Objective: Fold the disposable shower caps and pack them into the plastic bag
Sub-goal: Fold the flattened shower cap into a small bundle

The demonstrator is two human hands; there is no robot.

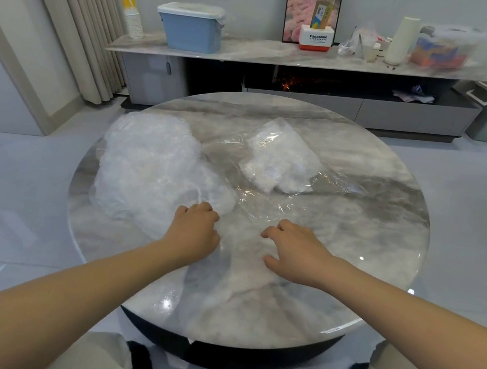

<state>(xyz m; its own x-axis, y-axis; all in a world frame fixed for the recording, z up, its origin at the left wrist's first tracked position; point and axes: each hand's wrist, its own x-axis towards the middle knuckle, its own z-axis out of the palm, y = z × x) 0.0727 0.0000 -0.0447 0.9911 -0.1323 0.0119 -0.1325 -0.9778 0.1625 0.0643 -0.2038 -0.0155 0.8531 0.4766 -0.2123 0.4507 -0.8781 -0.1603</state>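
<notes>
Beneath both hands' curled fingers (pixel 273 232), seemingly pinched, lies one flattened shower cap (pixel 238 266).

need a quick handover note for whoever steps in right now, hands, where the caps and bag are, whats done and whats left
Left hand: fingers curled on the near edge of the loose shower cap pile.
Right hand: fingers curled over a clear film spread on the round table; whether it grips is unclear.
Plastic bag: farther back at the table's middle, already holding some white folded caps.
Done: part of the caps packed.
Left: fold the pile on the left and pack it into the bag.
</notes>
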